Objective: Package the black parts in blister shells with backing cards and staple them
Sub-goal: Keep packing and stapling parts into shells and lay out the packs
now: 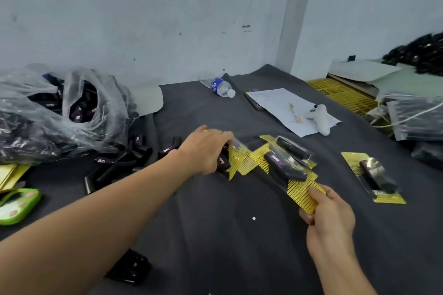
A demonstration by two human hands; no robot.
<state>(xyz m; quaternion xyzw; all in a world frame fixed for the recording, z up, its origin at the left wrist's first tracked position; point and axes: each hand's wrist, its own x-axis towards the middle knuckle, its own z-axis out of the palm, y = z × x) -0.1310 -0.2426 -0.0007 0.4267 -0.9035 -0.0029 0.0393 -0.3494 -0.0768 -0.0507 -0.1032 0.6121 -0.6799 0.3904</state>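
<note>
At the near left edge, a green case (pixel 18 205) lies on the dark cloth (pixel 215 235), with yellow cards (pixel 10 173) just beyond it. Farther back, clear plastic bags (pixel 72 108) slump, stuffed with black parts with purple labels. Loose black parts (pixel 119 166) are scattered just right of the bags. A black object (pixel 130 268) sits near you beside your left forearm; can't tell what it is.

Your left hand (pixel 206 148) reaches out palm down, fingers curled over a black part (pixel 223 163) that lies against a yellow mesh-print card (pixel 236 159). A water bottle (pixel 221 87) lies on its side at the far edge of the cloth.

In the centre, the held pack (pixel 282 166), a clear shell over a black part on a yellow card, overlaps a second pack (pixel 293 148) behind it. Your right hand (pixel 328 220) pinches the near end of the held pack's card, thumb on top, fingers curled underneath.

Beyond these, a sheet of paper (pixel 287 108) carries a pen (pixel 295 114) and a white plush toy (pixel 317 115).

To the right, a third pack (pixel 374 177) lies alone, well apart from your hands. Far right there is a yellow crate (pixel 345 96), a zip bag (pixel 417 117) crossed by a white cable (pixel 407 121), and a heap of black parts (pixel 419 52) at the back.
</note>
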